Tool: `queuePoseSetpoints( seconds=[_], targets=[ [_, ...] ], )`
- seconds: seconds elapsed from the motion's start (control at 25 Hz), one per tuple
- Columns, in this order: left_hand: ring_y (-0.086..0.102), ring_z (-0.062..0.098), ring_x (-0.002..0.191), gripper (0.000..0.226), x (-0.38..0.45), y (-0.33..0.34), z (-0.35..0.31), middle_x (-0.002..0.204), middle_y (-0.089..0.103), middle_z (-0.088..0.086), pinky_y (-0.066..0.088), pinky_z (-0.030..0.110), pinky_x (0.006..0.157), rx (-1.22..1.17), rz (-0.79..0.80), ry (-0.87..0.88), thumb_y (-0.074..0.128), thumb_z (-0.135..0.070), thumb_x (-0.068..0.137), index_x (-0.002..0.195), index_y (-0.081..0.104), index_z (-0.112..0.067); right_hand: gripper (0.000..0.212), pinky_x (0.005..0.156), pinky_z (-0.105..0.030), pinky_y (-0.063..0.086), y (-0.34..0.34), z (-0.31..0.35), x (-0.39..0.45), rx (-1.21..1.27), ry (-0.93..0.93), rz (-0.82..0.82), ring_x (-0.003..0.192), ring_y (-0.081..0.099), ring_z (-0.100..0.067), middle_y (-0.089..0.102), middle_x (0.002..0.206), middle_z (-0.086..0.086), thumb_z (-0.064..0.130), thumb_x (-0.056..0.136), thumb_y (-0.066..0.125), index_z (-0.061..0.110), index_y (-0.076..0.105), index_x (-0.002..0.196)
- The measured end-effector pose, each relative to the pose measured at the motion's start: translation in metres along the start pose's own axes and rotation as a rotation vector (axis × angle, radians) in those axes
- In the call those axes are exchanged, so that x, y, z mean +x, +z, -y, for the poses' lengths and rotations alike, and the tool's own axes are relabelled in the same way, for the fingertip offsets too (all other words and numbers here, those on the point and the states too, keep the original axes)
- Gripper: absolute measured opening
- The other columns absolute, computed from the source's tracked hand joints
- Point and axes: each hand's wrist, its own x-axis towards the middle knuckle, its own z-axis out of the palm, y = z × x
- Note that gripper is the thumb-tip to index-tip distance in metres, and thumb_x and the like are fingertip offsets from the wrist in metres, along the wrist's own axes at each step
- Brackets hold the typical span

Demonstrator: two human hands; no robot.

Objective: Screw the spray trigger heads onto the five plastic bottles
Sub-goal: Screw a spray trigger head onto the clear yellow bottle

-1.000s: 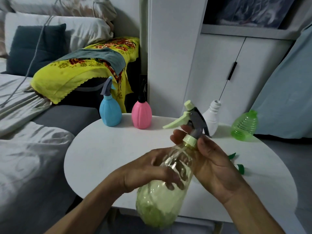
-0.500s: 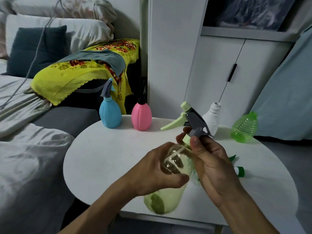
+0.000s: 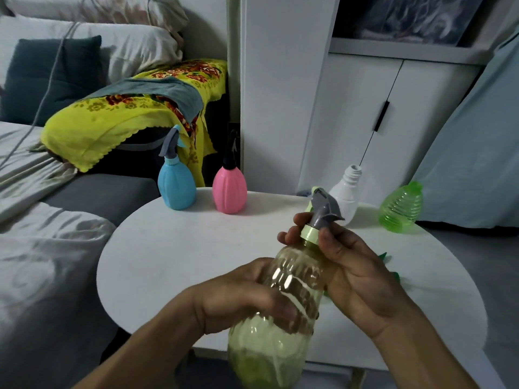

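White cupboards (image 3: 365,122) and a grey sofa (image 3: 106,197) with a yellow flowered cloth (image 3: 118,122) were seen behind a round white desk (image 3: 174,254). At the far edge of the desk, a blue bottle (image 3: 176,186) and a pink bottle (image 3: 229,189) were stood side by side, each already fitted with a spray head. Further right, a white bottle (image 3: 346,192) was stood with its neck uncovered, and a green ribbed bottle (image 3: 401,207) was placed near it, tilted against a pale blue cloth (image 3: 471,150). Small green parts (image 3: 394,275) were partly seen on the desk behind the right hand.

A clear greenish bottle (image 3: 283,318) was held above the near edge of the desk, tilted with its neck away from the person. Its body was gripped by the left hand (image 3: 244,296), with the fingers curled round it. A grey spray head (image 3: 324,207) with a pale green collar (image 3: 310,234) was set on the neck, and the collar was pinched by the thumb and fingers of the right hand (image 3: 354,273).
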Motion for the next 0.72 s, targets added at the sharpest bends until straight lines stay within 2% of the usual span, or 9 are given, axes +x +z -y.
queuePoseSetpoints(
  seconds=[0.08, 0.16, 0.28, 0.4, 0.48, 0.56, 0.64, 0.72],
  targets=[
    [0.056, 0.042, 0.098, 0.059, 0.003, 0.003, 0.003, 0.105, 0.060, 0.038, 0.042, 0.060, 0.095, 0.040, -0.095, 0.008, 0.070, -0.011, 0.063, 0.115, 0.053, 0.013, 0.030, 0.080, -0.038, 0.054, 0.005, 0.001, 0.001, -0.094, -0.019, -0.081, 0.091, 0.066, -0.025, 0.072, 0.097, -0.012, 0.030, 0.084, 0.071, 0.012, 0.073, 0.107],
    [0.058, 0.038, 0.094, 0.057, 0.006, 0.005, 0.005, 0.103, 0.060, 0.038, 0.045, 0.055, 0.091, 0.113, -0.178, 0.033, 0.073, -0.015, 0.061, 0.109, 0.057, 0.011, 0.035, 0.078, -0.036, 0.055, 0.008, 0.001, 0.001, -0.146, -0.053, -0.121, 0.088, 0.066, -0.023, 0.071, 0.094, -0.012, 0.035, 0.080, 0.077, 0.011, 0.073, 0.105],
    [0.064, 0.025, 0.089, 0.046, 0.009, 0.005, 0.004, 0.094, 0.067, 0.016, 0.053, 0.043, 0.086, 0.209, -0.249, 0.065, 0.077, -0.020, 0.061, 0.100, 0.064, -0.001, 0.031, 0.082, -0.040, 0.054, 0.010, 0.001, 0.002, -0.231, -0.109, -0.176, 0.088, 0.066, -0.025, 0.072, 0.090, -0.011, 0.035, 0.079, 0.072, 0.013, 0.074, 0.101],
    [0.066, 0.012, 0.080, 0.030, 0.013, 0.008, 0.005, 0.084, 0.069, -0.001, 0.056, 0.030, 0.075, 0.303, -0.323, 0.105, 0.079, -0.019, 0.065, 0.093, 0.067, -0.018, 0.023, 0.087, -0.045, 0.052, 0.008, 0.000, 0.004, -0.261, -0.123, -0.218, 0.090, 0.067, -0.024, 0.072, 0.090, -0.010, 0.031, 0.083, 0.069, 0.015, 0.074, 0.099],
    [0.067, 0.008, 0.074, 0.032, 0.016, 0.011, 0.007, 0.080, 0.070, -0.007, 0.057, 0.024, 0.070, 0.397, -0.398, 0.137, 0.080, -0.022, 0.064, 0.092, 0.065, -0.024, 0.022, 0.089, -0.045, 0.050, 0.006, 0.001, 0.005, -0.190, -0.091, -0.189, 0.091, 0.065, -0.025, 0.071, 0.088, -0.009, 0.031, 0.081, 0.075, 0.015, 0.074, 0.095],
    [0.068, 0.011, 0.077, 0.039, 0.015, 0.010, 0.007, 0.084, 0.071, -0.004, 0.060, 0.032, 0.071, 0.499, -0.365, 0.114, 0.082, -0.026, 0.063, 0.097, 0.063, -0.025, 0.031, 0.089, -0.042, 0.051, 0.002, 0.003, 0.002, -0.056, -0.014, -0.121, 0.090, 0.061, -0.029, 0.067, 0.080, -0.012, 0.029, 0.069, 0.086, 0.009, 0.070, 0.087],
    [0.069, 0.017, 0.088, 0.045, 0.010, 0.009, 0.004, 0.094, 0.071, 0.002, 0.059, 0.040, 0.079, 0.557, -0.237, 0.029, 0.083, -0.026, 0.063, 0.102, 0.062, -0.025, 0.035, 0.087, -0.040, 0.053, 0.000, 0.003, -0.003, -0.057, 0.061, -0.054, 0.088, 0.063, -0.030, 0.066, 0.073, -0.013, 0.032, 0.065, 0.089, 0.007, 0.067, 0.074],
    [0.068, 0.017, 0.091, 0.046, 0.008, 0.007, 0.004, 0.098, 0.070, 0.001, 0.058, 0.038, 0.083, 0.545, -0.176, -0.018, 0.083, -0.024, 0.065, 0.104, 0.060, -0.028, 0.037, 0.084, -0.039, 0.054, 0.005, 0.000, -0.005, -0.098, 0.078, -0.062, 0.090, 0.067, -0.031, 0.067, 0.070, -0.013, 0.035, 0.068, 0.087, 0.009, 0.061, 0.059]
  ],
)
